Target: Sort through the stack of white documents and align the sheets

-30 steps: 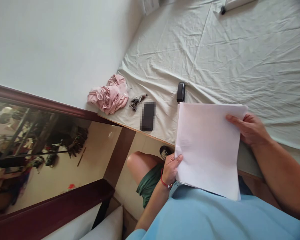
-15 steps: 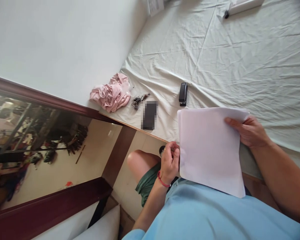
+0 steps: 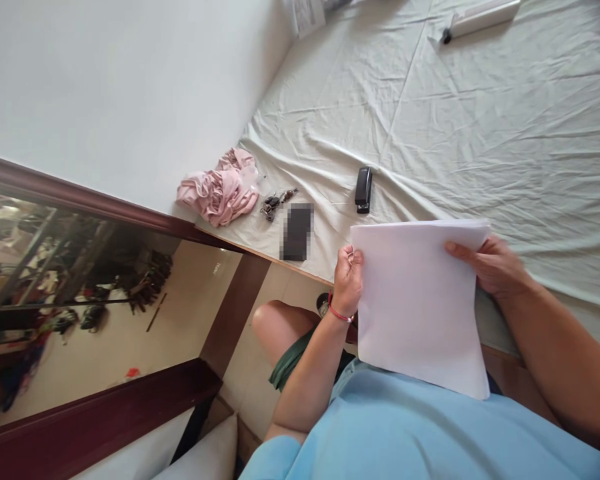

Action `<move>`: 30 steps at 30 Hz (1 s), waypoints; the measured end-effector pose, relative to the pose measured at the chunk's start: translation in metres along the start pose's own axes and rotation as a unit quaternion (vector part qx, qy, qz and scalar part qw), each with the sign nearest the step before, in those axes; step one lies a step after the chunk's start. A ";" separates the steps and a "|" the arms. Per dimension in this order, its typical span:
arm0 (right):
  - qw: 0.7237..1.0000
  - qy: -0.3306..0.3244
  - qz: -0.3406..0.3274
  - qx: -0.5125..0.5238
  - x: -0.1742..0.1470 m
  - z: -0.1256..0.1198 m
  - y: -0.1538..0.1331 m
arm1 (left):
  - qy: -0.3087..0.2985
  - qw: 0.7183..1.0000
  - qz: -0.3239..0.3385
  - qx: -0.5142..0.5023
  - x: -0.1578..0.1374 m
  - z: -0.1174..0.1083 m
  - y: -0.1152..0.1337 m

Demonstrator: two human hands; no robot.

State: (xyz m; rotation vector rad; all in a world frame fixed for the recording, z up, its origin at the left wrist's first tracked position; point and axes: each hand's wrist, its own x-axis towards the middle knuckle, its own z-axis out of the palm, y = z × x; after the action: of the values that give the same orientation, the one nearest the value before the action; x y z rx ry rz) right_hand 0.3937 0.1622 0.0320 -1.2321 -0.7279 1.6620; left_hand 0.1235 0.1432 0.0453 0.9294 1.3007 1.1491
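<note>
A stack of white paper sheets [image 3: 420, 300] is held in front of my blue shirt, its lower part close to my body. My right hand [image 3: 495, 263] grips the upper right edge, thumb on top and fingers behind. At the left edge, near the upper left corner, my left hand [image 3: 349, 277] is closed, its fingers curled beside the sheets and its thumb against the edge. A red string bracelet [image 3: 339, 316] circles that wrist. Beyond the paper lies a black stapler [image 3: 363, 190] on the pale bedsheet [image 3: 445, 133].
Left of the stapler are a pixelated dark rectangular object [image 3: 297, 232], a bunch of keys [image 3: 275, 203] and a crumpled pink cloth [image 3: 220, 190]. A white box-like object [image 3: 485, 18] lies far back. A mirror [image 3: 130, 287] in a dark red frame leans at left.
My left hand has moved up along the paper's left edge and its fingers have curled tighter. The sheets' top and left edges look more even. My right hand keeps its grip.
</note>
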 end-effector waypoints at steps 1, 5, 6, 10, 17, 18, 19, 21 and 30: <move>1.000 -0.007 0.001 -0.002 0.000 0.000 0.001 | -0.002 1.000 -0.007 -0.012 0.000 -0.001 -0.001; 1.000 -0.013 0.007 -0.004 0.000 0.002 0.002 | -0.001 1.000 -0.005 -0.012 0.002 -0.003 -0.009; 1.000 -0.012 0.005 -0.001 0.000 0.003 0.001 | 0.007 1.000 -0.004 -0.015 0.003 -0.003 -0.012; 0.999 0.005 -0.047 0.004 0.003 0.007 0.001 | 0.033 0.998 -0.012 -0.060 0.004 -0.002 -0.017; 0.997 -0.006 -0.063 -0.050 0.003 0.006 0.007 | -0.047 0.995 -0.030 -0.086 0.001 -0.007 -0.004; 0.997 -0.004 -0.055 -0.047 0.003 0.006 0.007 | -0.058 0.994 -0.026 -0.087 0.001 -0.007 -0.003; 0.998 -0.004 -0.047 -0.045 0.002 0.006 0.007 | -0.065 0.994 -0.019 -0.083 0.002 -0.008 -0.003; 0.998 -0.005 -0.038 -0.045 0.002 0.008 0.007 | -0.064 0.996 -0.013 -0.065 0.003 -0.007 -0.006; 0.982 0.051 -0.127 -0.131 0.002 0.012 0.003 | 0.007 0.990 -0.063 -0.127 0.006 -0.004 -0.004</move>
State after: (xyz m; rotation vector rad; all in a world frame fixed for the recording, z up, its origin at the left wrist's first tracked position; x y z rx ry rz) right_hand 0.3807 0.1637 0.0321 -1.3329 -1.0197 1.3144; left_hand 0.1195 0.1477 0.0396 0.6443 1.1738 1.1906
